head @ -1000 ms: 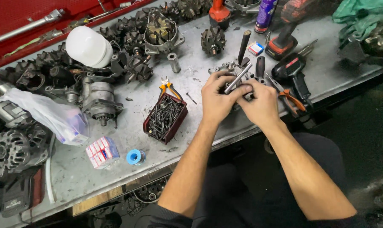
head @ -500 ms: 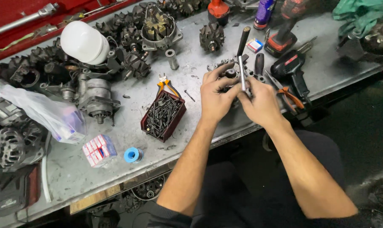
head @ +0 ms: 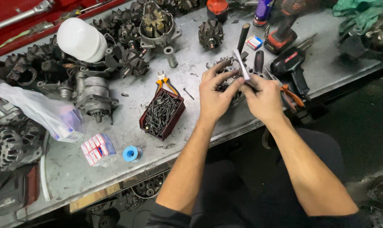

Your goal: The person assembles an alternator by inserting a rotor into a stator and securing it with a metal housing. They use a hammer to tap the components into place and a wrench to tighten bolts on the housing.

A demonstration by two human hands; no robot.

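We are seeing a grey metal worktop (head: 115,139) crowded with parts. Far left, a clear plastic bag (head: 43,112) is lying over grey housings, and a white plastic jar (head: 81,40) is sitting among dark rotors behind it. Nearer us, a small pack of red-and-white boxes (head: 97,148) is lying just beside a blue spool (head: 132,153). Toward the middle, a dark red tray of bolts (head: 162,114) is sitting with orange-handled pliers (head: 165,83) at its far end.

Our left hand (head: 214,95) is curling its fingers around a grey metal part (head: 225,69) resting on the worktop, fingertips touching it. Our right hand (head: 263,97) is pinching a thin light-coloured strip (head: 242,64) that is sticking up tilted over the part; we cannot tell what the strip is. Both hands are touching, close together.

Right of the hands, a black-and-red power tool (head: 290,65) is lying near a second pair of orange-handled pliers (head: 292,95). Far right, a green cloth (head: 360,10) is bunching up at the worktop corner.
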